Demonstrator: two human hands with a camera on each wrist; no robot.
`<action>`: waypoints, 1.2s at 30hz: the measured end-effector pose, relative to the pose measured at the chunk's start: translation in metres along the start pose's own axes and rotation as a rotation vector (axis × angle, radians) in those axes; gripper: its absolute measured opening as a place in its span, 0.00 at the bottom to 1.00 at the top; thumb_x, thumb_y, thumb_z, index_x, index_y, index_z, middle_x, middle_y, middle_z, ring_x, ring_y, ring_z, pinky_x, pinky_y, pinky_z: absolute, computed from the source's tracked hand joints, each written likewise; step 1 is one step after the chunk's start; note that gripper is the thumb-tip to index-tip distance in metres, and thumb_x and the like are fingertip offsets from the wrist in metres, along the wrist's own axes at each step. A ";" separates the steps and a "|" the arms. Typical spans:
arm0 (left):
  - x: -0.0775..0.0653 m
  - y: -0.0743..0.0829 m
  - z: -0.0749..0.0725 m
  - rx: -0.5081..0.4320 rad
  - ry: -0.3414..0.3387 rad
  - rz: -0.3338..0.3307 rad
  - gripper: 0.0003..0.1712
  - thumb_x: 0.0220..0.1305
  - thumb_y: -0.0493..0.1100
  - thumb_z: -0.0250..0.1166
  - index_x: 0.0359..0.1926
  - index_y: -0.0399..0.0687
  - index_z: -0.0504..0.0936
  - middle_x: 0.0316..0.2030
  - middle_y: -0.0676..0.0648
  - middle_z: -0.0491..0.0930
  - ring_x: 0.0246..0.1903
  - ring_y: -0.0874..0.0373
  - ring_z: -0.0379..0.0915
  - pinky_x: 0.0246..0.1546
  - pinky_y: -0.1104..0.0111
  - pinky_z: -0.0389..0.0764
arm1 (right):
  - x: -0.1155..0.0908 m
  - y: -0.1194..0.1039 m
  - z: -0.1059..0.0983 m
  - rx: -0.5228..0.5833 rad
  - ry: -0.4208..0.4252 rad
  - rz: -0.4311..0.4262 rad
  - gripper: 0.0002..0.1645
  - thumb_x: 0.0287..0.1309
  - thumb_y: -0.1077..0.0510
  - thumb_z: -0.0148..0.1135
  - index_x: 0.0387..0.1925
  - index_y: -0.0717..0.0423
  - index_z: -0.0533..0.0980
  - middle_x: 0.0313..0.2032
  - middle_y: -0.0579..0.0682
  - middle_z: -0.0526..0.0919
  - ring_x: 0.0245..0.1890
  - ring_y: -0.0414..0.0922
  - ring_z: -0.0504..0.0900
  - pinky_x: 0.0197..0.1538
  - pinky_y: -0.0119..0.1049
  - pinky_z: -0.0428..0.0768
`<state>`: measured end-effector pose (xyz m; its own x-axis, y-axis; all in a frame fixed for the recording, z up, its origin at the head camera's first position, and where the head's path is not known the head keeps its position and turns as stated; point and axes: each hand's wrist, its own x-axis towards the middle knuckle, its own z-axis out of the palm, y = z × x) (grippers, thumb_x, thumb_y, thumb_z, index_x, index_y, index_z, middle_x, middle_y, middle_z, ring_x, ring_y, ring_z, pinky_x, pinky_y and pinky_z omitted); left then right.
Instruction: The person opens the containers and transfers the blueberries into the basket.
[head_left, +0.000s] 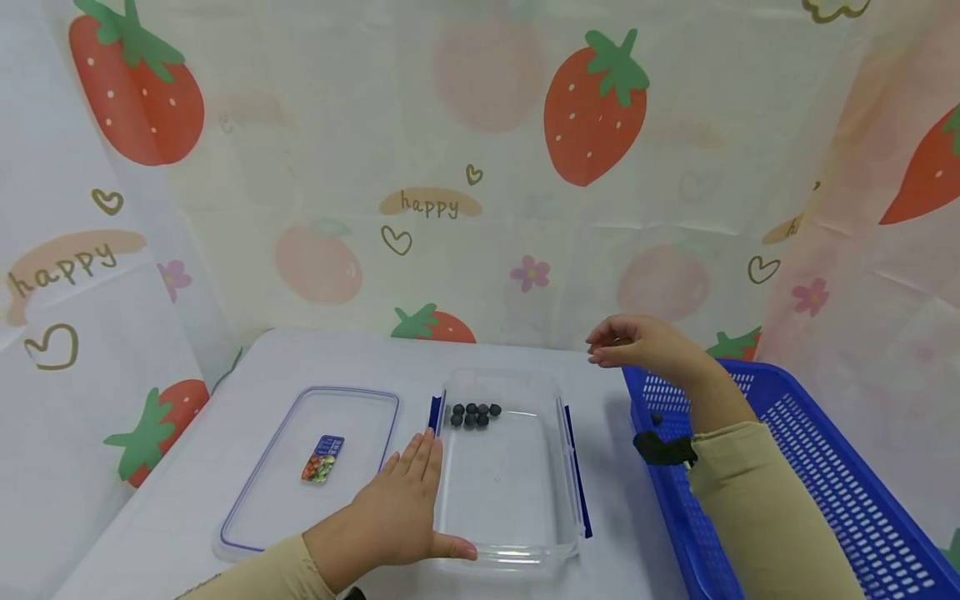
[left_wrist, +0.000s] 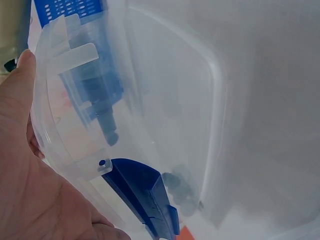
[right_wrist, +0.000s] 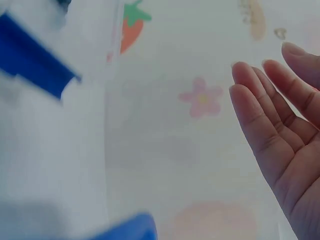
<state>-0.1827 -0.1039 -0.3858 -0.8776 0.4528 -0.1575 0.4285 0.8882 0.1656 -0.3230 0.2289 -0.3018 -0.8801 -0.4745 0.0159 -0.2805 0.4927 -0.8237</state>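
A clear plastic container (head_left: 498,492) with blue side latches (left_wrist: 145,195) stands at the middle of the table. Inside, several dark blueberries (head_left: 471,415) sit in rows at its far left corner. My left hand (head_left: 401,504) lies along the container's left side, fingers extended and thumb over the near rim. Above the far left corner of a blue basket (head_left: 810,417) hovers my right hand (head_left: 637,343). Its fingers (right_wrist: 257,117) are loosely bent and nothing shows between them in the right wrist view. A single dark berry (head_left: 656,419) shows in the basket near its left wall.
Left of the container lies a clear lid (head_left: 258,500) with a blue-lined edge and a colourful label (head_left: 323,459) on it. A strawberry-print cloth (head_left: 480,275) hangs behind the white table (head_left: 300,350) and along both sides. A black band circles my right wrist.
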 end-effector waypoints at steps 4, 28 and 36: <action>0.000 0.002 0.000 0.010 -0.009 -0.010 0.74 0.35 0.86 0.43 0.68 0.32 0.47 0.69 0.35 0.40 0.68 0.42 0.34 0.63 0.47 0.49 | 0.017 -0.010 0.017 0.041 -0.035 -0.015 0.14 0.57 0.60 0.61 0.44 0.62 0.74 0.41 0.58 0.78 0.42 0.47 0.80 0.48 0.37 0.77; 0.001 0.002 0.004 0.023 0.015 -0.010 0.75 0.32 0.88 0.43 0.68 0.33 0.48 0.69 0.35 0.42 0.68 0.42 0.37 0.62 0.47 0.52 | 0.094 -0.014 0.140 0.239 -0.048 0.232 0.11 0.55 0.64 0.61 0.40 0.65 0.76 0.41 0.62 0.80 0.41 0.53 0.81 0.42 0.37 0.80; -0.002 0.003 0.002 0.030 0.031 0.001 0.73 0.36 0.86 0.45 0.68 0.31 0.47 0.69 0.33 0.42 0.68 0.41 0.37 0.62 0.48 0.52 | 0.100 -0.007 0.163 0.151 -0.102 0.277 0.12 0.55 0.65 0.60 0.42 0.66 0.77 0.37 0.57 0.82 0.36 0.47 0.81 0.41 0.37 0.80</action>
<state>-0.1796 -0.1019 -0.3869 -0.8831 0.4517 -0.1268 0.4355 0.8898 0.1365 -0.3465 0.0587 -0.3870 -0.8701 -0.4117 -0.2710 0.0307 0.5035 -0.8635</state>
